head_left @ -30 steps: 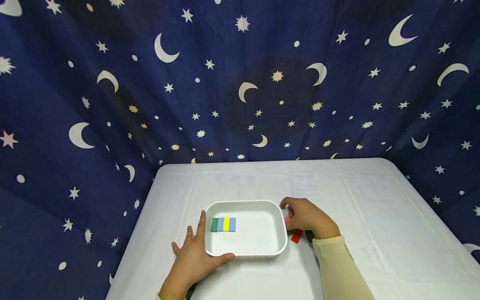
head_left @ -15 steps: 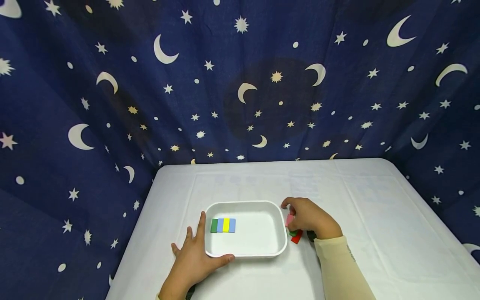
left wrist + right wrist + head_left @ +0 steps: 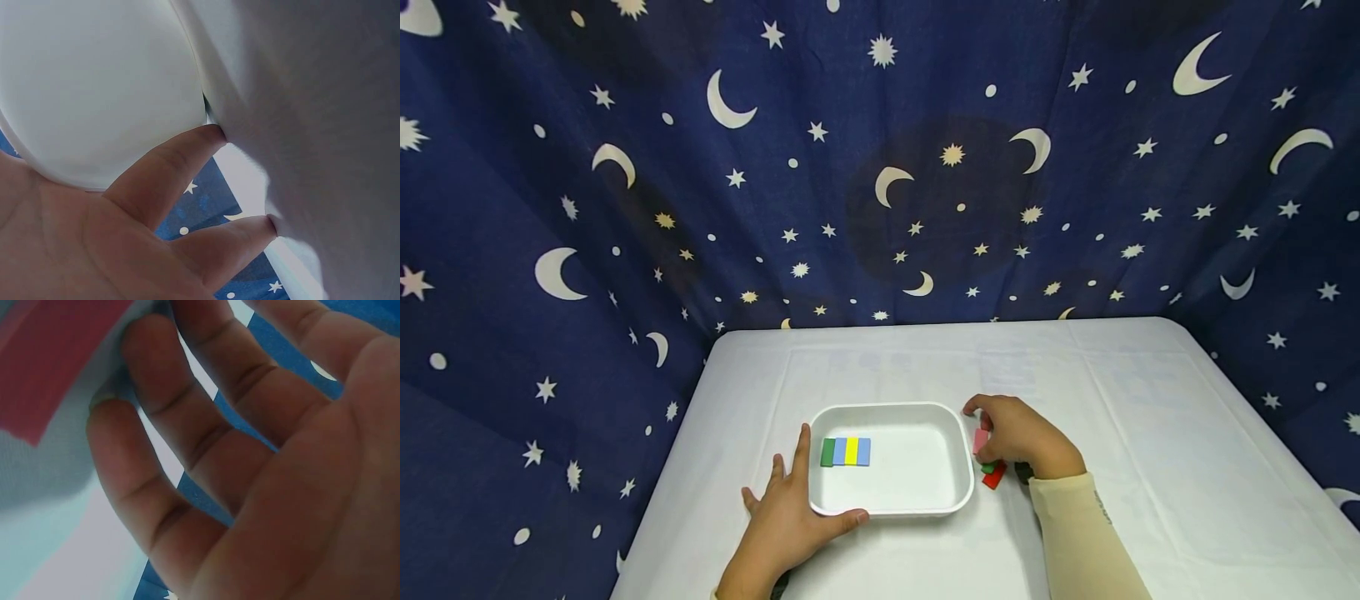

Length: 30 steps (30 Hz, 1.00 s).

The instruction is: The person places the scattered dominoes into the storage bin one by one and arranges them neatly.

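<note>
In the head view a white tray (image 3: 891,414) holds a row of small flat tiles: a green tile (image 3: 827,452), a blue tile (image 3: 839,452), a yellow tile (image 3: 852,452) and a second blue tile (image 3: 864,452). My left hand (image 3: 790,508) is spread at the tray's left corner, straight fingers along its side and thumb by the near rim. Just right of the tray, my right hand (image 3: 1018,437) bends over a pink tile (image 3: 981,440), thumb at its near end. Whether it pinches the tile is hidden. A green tile (image 3: 988,468) and a red tile (image 3: 995,476) lie under and beside the thumb.
A white-covered table (image 3: 1120,433) extends behind and to the right of the tray. A dark blue curtain (image 3: 820,192) with moons and stars hangs around its back and sides.
The right hand has shifted slightly right, and the pink and green tiles beside the tray have moved a little right, showing more. The left hand and tray stay almost in place.
</note>
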{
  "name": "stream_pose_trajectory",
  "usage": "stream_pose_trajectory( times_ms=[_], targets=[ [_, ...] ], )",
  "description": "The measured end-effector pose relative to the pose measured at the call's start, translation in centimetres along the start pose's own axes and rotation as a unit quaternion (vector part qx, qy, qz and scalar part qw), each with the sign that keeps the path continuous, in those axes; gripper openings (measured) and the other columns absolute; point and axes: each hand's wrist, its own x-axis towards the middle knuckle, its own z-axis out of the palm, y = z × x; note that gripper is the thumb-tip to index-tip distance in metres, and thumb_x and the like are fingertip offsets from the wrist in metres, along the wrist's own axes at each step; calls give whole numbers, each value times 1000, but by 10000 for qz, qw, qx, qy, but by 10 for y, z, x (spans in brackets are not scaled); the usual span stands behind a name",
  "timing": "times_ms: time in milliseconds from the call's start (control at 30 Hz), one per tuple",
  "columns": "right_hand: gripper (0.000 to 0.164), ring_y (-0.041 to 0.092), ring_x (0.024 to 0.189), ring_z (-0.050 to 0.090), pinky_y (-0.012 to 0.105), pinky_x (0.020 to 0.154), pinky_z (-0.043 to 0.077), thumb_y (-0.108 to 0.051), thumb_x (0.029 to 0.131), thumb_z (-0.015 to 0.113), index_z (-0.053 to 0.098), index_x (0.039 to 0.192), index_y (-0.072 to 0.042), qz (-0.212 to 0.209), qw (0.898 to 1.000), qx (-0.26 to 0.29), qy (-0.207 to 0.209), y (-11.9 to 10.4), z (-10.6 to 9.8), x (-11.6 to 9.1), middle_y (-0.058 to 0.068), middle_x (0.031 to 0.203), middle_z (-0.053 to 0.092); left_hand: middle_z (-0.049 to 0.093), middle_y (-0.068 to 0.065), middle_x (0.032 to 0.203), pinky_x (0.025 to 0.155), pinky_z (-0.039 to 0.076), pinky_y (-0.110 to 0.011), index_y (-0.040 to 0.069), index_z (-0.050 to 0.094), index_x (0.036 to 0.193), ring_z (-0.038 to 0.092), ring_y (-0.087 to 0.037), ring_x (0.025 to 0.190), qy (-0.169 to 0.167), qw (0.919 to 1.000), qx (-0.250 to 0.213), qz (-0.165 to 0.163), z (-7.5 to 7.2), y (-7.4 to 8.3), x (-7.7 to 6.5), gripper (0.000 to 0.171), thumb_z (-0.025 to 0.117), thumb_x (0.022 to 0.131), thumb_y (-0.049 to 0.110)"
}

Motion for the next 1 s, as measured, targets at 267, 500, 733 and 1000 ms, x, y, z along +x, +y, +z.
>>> stream_pose_trajectory(
  times_ms=[267,500,733,1000],
  targets=[
    [70,19,78,56,36,67,49,-2,65,93,68,129,-12,-65,10000,-9,55,1,-1,1,5,95,60,54,-20,154,99,8,-94,34,-1,171,32,-54,150,-27,10000,-9,-32,0,-1,1,155,69,51,101],
    [70,19,79,55,36,68,49,-2,65,93,69,129,-12,-98,9999,-16,47,2,0,1,4,95,59,54,-19,154,100,7,-93,38,-4,170,31,-52,151,9,10000,-13,-47,2,-2,1,154,68,50,103],
    [70,19,79,56,36,68,50,-1,65,92,68,130,-11,-149,9999,23,55,3,-1,1,5,96,60,54,-19,154,100,7,-94,33,0,171,32,-53,151,-1,10000,-12,-27,1,-1,1,156,66,49,104],
    [66,18,79,56,36,70,50,-5,67,92,69,129,-12,-261,9996,-20,100,4,-3,1,4,96,61,55,-19,153,99,8,-94,30,4,172,32,-52,151,17,10000,-28,-17,1,0,1,156,67,49,103]
  ],
)
